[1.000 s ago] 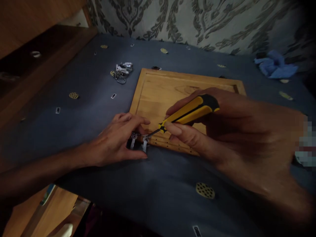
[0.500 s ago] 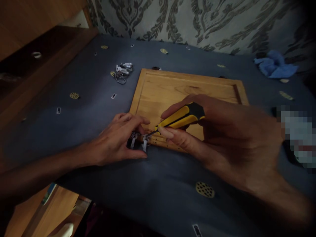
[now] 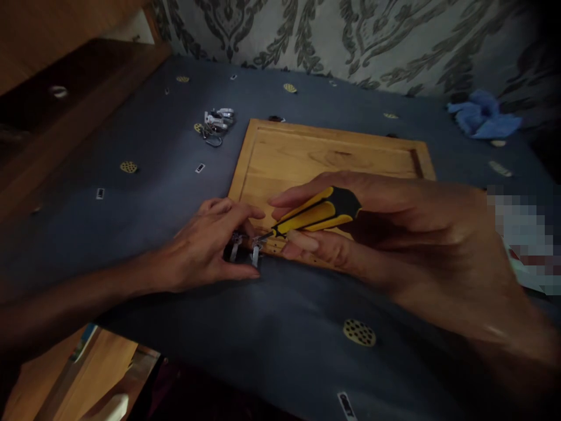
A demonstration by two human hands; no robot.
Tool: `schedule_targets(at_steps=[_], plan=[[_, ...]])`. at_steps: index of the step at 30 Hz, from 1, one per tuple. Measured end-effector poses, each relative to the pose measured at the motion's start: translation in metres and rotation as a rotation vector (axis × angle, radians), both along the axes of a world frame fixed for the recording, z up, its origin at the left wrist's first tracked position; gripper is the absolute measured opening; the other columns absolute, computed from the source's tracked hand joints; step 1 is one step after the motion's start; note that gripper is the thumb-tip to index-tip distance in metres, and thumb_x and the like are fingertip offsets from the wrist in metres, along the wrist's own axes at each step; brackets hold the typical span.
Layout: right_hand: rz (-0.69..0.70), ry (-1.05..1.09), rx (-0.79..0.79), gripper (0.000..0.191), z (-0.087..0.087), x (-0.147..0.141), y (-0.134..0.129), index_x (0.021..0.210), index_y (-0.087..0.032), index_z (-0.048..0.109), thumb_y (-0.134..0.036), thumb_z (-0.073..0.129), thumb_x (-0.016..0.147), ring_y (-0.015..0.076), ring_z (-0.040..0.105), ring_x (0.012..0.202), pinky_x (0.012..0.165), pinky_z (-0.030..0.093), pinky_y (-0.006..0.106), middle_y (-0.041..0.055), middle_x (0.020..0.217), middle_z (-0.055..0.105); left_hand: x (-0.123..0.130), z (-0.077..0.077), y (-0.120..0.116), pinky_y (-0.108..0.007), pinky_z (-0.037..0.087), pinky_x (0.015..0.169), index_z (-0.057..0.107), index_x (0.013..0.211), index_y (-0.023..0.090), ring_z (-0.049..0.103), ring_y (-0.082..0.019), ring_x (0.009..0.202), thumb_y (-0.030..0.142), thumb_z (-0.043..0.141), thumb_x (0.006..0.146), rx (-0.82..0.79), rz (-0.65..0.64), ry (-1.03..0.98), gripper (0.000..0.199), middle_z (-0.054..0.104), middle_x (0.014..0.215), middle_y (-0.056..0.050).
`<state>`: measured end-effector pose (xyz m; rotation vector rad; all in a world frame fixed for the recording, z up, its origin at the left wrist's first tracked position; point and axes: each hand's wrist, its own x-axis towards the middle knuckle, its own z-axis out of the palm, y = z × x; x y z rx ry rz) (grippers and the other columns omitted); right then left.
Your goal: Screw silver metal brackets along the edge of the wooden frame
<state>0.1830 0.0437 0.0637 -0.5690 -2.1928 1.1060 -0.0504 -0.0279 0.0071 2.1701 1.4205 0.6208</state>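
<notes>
In my right hand is a screwdriver with a yellow and black handle, pinched between thumb and fingers. Its short shaft points down and left, the tip at a metal hinge on the near left edge of a wooden cabinet door. My left hand curls around that hinge, thumb on the near side and fingers over the door's corner. A second metal piece shows beside it, close to the left palm. The exact contact of the left fingertips is partly hidden.
Several loose metal hinges lie on the dark patterned tablecloth beyond the left hand. A crumpled blue cloth rests at the back right. A wooden cabinet borders the left, and a wallpapered wall stands behind.
My right fingers have shifted on the screwdriver handle, and the handle has turned slightly. The left hand stays around the hinge. The whole view has moved a little.
</notes>
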Motion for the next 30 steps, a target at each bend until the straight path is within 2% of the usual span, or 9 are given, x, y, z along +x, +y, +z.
schedule_targets(at_steps=[1,3,8,12,16,19,22,25,30], plan=[[-0.042,0.004,0.050,0.010,-0.001,0.000,-0.001,0.100,-0.033,0.079,-0.023,0.081,0.098,0.0142,0.081,0.079,0.069,0.071,0.020,-0.0038,0.100,0.082,0.000,0.000,0.000,-0.050,0.046,0.114,0.057,0.138,0.020,0.067,-0.031,0.124,0.033,0.089,0.088,-0.010,-0.003,0.008,0.061,0.078,0.116,-0.004],[-0.120,0.019,0.168,0.010,-0.004,0.000,-0.004,0.091,-0.029,0.075,-0.026,0.083,0.097,0.0123,0.077,0.072,0.063,0.067,0.019,-0.0045,0.090,0.079,0.000,0.000,0.001,-0.049,0.047,0.113,0.057,0.137,0.021,0.067,-0.031,0.123,0.034,0.090,0.086,-0.012,-0.014,0.022,0.062,0.078,0.116,-0.003],[-0.102,0.041,0.277,0.011,-0.011,-0.004,-0.006,0.104,-0.027,0.069,-0.030,0.079,0.101,0.0097,0.071,0.071,0.067,0.062,0.021,-0.0032,0.095,0.075,-0.001,-0.001,0.000,-0.048,0.048,0.113,0.056,0.138,0.020,0.068,-0.030,0.123,0.031,0.088,0.089,0.053,-0.022,0.029,0.060,0.077,0.118,-0.003],[-0.125,0.043,0.338,0.015,-0.013,-0.005,-0.008,0.096,-0.024,0.068,-0.031,0.080,0.100,0.0125,0.071,0.071,0.062,0.058,0.023,-0.0020,0.086,0.071,-0.002,-0.004,-0.001,-0.048,0.049,0.111,0.056,0.137,0.021,0.068,-0.031,0.123,0.031,0.092,0.085,0.061,0.003,0.021,0.065,0.078,0.117,-0.002],[-0.303,0.132,0.255,0.022,-0.008,-0.006,-0.014,0.086,-0.027,0.066,-0.029,0.086,0.094,0.0153,0.073,0.069,0.059,0.060,0.027,-0.0039,0.083,0.073,-0.003,-0.006,-0.001,-0.045,0.049,0.111,0.056,0.138,0.023,0.067,-0.028,0.121,0.027,0.091,0.084,0.061,0.016,0.025,0.065,0.077,0.116,-0.001],[-0.420,0.127,0.250,0.024,-0.003,-0.006,-0.015,0.084,-0.030,0.063,-0.031,0.085,0.094,0.0153,0.072,0.067,0.055,0.061,0.030,-0.0052,0.081,0.072,-0.003,-0.008,0.000,-0.044,0.047,0.113,0.057,0.134,0.023,0.067,-0.028,0.118,0.031,0.089,0.085,0.051,0.020,0.014,0.059,0.077,0.113,-0.001],[-0.409,0.068,0.289,0.030,-0.003,-0.005,-0.013,0.080,-0.030,0.059,-0.038,0.083,0.096,0.0168,0.071,0.066,0.055,0.058,0.033,-0.0049,0.078,0.071,-0.002,-0.011,0.000,-0.045,0.047,0.113,0.058,0.133,0.024,0.067,-0.029,0.119,0.036,0.085,0.086,0.042,0.023,0.002,0.055,0.076,0.111,-0.001],[-0.374,0.080,0.283,0.029,-0.006,-0.005,-0.010,0.080,-0.029,0.059,-0.036,0.082,0.097,0.0178,0.068,0.065,0.057,0.054,0.036,-0.0035,0.074,0.070,-0.003,-0.012,-0.001,-0.044,0.047,0.112,0.058,0.135,0.025,0.067,-0.028,0.119,0.039,0.082,0.089,0.046,0.024,-0.007,0.054,0.075,0.114,-0.001],[-0.293,0.107,0.160,0.031,-0.010,-0.007,-0.008,0.078,-0.029,0.059,-0.034,0.086,0.093,0.0191,0.070,0.068,0.058,0.053,0.035,-0.0044,0.072,0.069,-0.003,-0.003,0.000,-0.047,0.049,0.111,0.058,0.134,0.024,0.067,-0.029,0.117,0.038,0.086,0.089,-0.001,0.005,-0.016,0.054,0.074,0.113,-0.002]])
